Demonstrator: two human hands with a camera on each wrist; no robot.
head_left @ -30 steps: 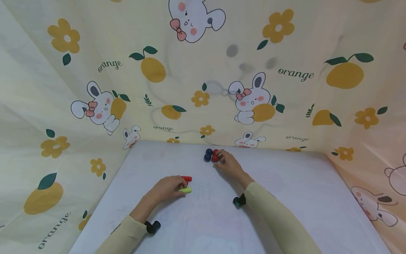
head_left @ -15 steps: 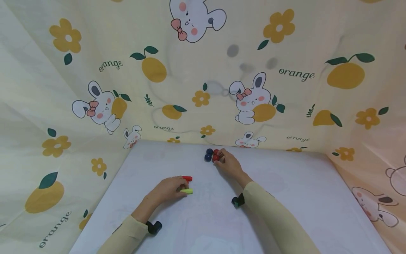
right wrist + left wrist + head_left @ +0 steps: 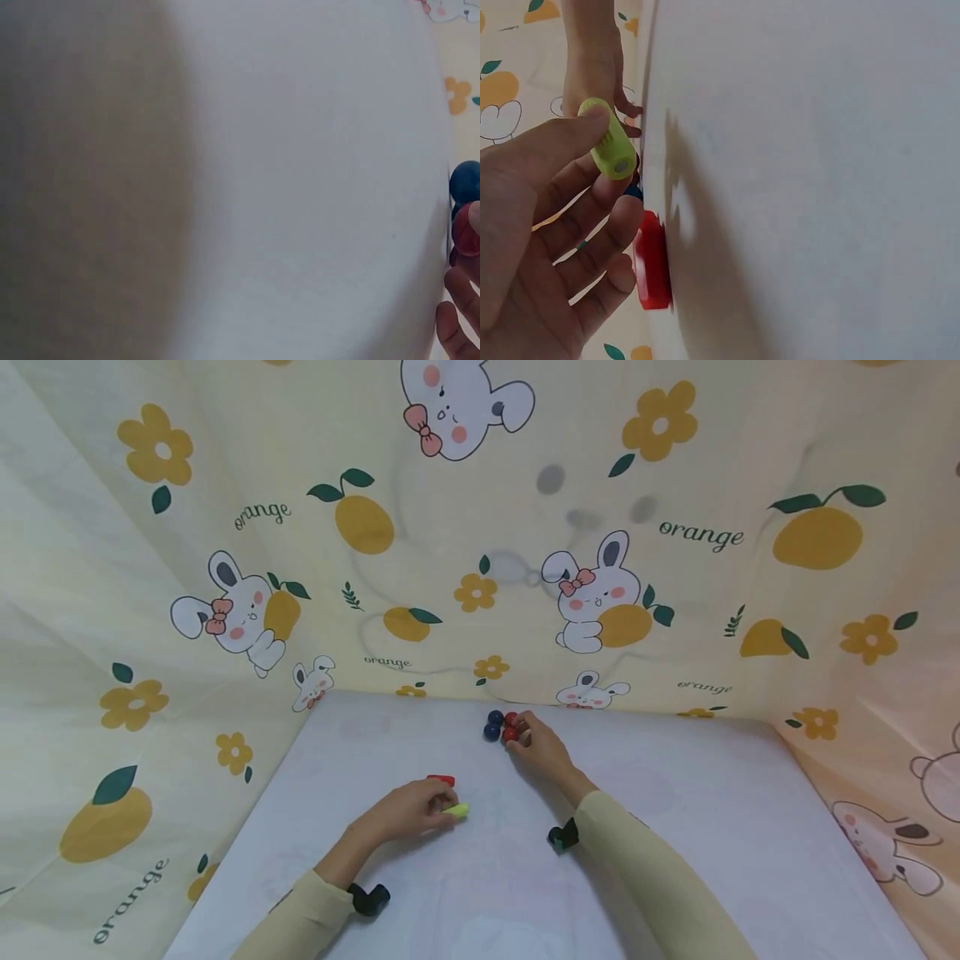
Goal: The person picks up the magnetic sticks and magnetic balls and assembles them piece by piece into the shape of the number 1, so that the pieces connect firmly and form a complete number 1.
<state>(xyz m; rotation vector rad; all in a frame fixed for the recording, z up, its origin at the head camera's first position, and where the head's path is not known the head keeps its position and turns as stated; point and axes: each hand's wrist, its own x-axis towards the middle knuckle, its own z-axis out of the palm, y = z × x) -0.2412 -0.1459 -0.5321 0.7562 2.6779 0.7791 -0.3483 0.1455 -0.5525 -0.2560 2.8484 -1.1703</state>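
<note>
In the head view my left hand (image 3: 416,808) pinches a short yellow-green cylinder (image 3: 459,810) between thumb and fingers. Seen from the left wrist, this cylinder (image 3: 611,142) has ribbed sides and a small grey spot in its end. Just behind the left hand a red piece (image 3: 441,779) lies on the table; its shape is partly hidden by the fingers. Farther back, my right hand (image 3: 542,747) has its thumb and finger curled at a red ball (image 3: 510,734). Another red ball (image 3: 511,718) is behind it, and two dark blue balls (image 3: 492,732) sit against them on the left.
The white table (image 3: 637,860) runs back to a patterned cloth (image 3: 450,510) with rabbits and oranges, which also hangs on both sides. Black wrist cameras (image 3: 369,900) are strapped at both cuffs.
My left hand has moved slightly right with the yellow-green cylinder, away from the red piece. A second bit of red beside its fingers is now hidden. The right hand and balls stay put.
</note>
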